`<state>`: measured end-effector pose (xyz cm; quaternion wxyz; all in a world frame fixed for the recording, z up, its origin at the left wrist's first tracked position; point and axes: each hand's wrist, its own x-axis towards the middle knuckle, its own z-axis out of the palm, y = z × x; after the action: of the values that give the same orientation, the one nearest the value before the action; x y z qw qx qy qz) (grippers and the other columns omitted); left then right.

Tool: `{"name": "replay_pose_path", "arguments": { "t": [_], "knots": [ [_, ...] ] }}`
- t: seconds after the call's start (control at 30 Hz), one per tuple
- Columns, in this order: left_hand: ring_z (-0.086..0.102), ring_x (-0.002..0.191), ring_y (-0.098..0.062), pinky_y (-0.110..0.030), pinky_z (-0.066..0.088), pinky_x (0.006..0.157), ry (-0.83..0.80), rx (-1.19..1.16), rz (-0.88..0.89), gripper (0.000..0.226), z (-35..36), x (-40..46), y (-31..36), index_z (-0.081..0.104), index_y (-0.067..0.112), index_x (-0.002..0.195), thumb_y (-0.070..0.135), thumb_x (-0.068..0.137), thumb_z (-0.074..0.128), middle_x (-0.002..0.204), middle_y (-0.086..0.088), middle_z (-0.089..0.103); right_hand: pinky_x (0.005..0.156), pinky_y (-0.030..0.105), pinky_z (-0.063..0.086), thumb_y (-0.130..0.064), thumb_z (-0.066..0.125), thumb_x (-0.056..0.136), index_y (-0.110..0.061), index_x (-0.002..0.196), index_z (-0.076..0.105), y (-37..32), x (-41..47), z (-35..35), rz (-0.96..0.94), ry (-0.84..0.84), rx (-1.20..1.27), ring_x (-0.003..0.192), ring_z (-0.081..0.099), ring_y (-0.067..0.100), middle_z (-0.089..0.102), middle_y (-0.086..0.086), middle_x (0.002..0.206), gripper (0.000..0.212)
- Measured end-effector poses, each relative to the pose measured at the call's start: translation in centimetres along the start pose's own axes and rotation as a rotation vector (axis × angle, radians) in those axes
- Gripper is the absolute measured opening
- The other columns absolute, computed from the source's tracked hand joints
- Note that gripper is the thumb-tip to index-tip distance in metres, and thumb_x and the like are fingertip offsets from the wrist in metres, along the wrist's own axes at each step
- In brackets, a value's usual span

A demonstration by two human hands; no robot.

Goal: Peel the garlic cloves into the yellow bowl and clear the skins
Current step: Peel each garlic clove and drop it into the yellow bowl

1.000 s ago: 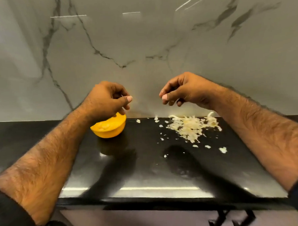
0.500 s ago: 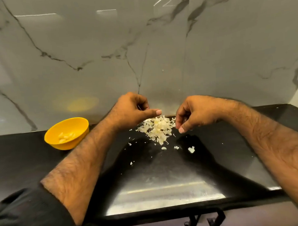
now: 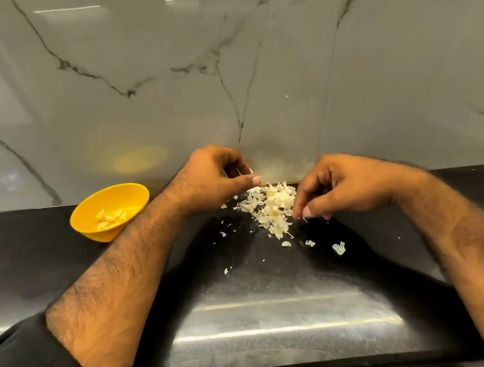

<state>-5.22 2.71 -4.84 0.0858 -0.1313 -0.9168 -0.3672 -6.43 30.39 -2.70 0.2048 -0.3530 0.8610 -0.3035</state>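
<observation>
Though scattered, pale papery skins (image 3: pixel 269 210)

free: bare black counter (image 3: pixel 268 307) near edge | blocked: skin pile (image 3: pixel 272 209) centre, yellow bowl (image 3: pixel 92 217) left, wall (image 3: pixel 258 85) behind

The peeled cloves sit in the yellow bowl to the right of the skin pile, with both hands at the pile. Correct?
Not quite. The head view shows the yellow bowl with the peeled cloves to the left of the skin pile. The left hand and right hand are at the pile.

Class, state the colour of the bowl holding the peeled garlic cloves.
The bowl is yellow, clearest in the head view, at the left of the black counter.
</observation>
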Motion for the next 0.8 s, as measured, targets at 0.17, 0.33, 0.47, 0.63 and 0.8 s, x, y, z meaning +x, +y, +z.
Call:
{"name": "replay_pose_path", "arguments": {
  "t": [0.17, 0.33, 0.47, 0.63, 0.8],
  "knots": [
    [0.072, 0.064, -0.003, -0.027, 0.061, 0.065, -0.018, 0.047, -0.037, 0.026, -0.2, -0.2, 0.1, 0.076, 0.026, 0.094, 0.05, 0.088, 0.083, 0.076, 0.009, 0.077, 0.071, 0.026, 0.053, -0.029, 0.075, 0.098, -0.041, 0.109, 0.08, -0.7, 0.1, 0.5, 0.043, 0.043, -0.036, 0.063, 0.063, 0.012, 0.071, 0.007, 0.073, 0.017],
    [0.075, 0.078, -0.008, -0.036, 0.066, 0.077, -0.047, 0.049, -0.058, 0.024, 0.1, -0.3, 0.3, 0.076, 0.025, 0.098, 0.048, 0.091, 0.08, 0.085, 0.006, 0.077, 0.068, 0.032, 0.058, -0.022, 0.074, 0.096, -0.037, 0.09, 0.081, -0.4, -0.2, -0.2, 0.192, 0.204, -0.253, 0.057, 0.062, 0.007, 0.071, -0.016, 0.065, 0.018],
    [0.075, 0.079, -0.007, -0.037, 0.066, 0.08, -0.072, 0.067, -0.053, 0.022, 0.1, -0.4, 0.5, 0.076, 0.027, 0.099, 0.046, 0.091, 0.081, 0.086, 0.008, 0.077, 0.07, 0.03, 0.059, -0.026, 0.075, 0.097, -0.039, 0.097, 0.081, -0.8, -0.2, 0.6, 0.168, 0.082, -0.17, 0.06, 0.062, 0.006, 0.074, -0.01, 0.071, 0.014],
    [0.074, 0.085, -0.009, -0.04, 0.065, 0.086, -0.135, 0.086, -0.052, 0.013, -0.5, -0.4, 0.3, 0.076, 0.028, 0.095, 0.029, 0.088, 0.087, 0.089, 0.008, 0.077, 0.071, 0.032, 0.06, -0.023, 0.076, 0.095, -0.033, 0.093, 0.08, 0.0, 0.2, 0.1, 0.114, 0.313, -0.143, 0.055, 0.055, 0.007, 0.065, -0.009, 0.06, 0.011],
    [0.06, 0.064, 0.009, -0.023, 0.05, 0.07, -0.311, 0.195, -0.031, 0.02, -0.2, -0.4, 0.0, 0.077, 0.035, 0.094, 0.026, 0.083, 0.091, 0.085, 0.015, 0.07, 0.074, 0.042, 0.064, -0.023, 0.074, 0.097, -0.033, 0.092, 0.078, 0.5, 0.7, 0.2, 0.155, 0.389, -0.19, 0.055, 0.054, 0.012, 0.067, 0.006, 0.064, 0.012]
  ]
}}
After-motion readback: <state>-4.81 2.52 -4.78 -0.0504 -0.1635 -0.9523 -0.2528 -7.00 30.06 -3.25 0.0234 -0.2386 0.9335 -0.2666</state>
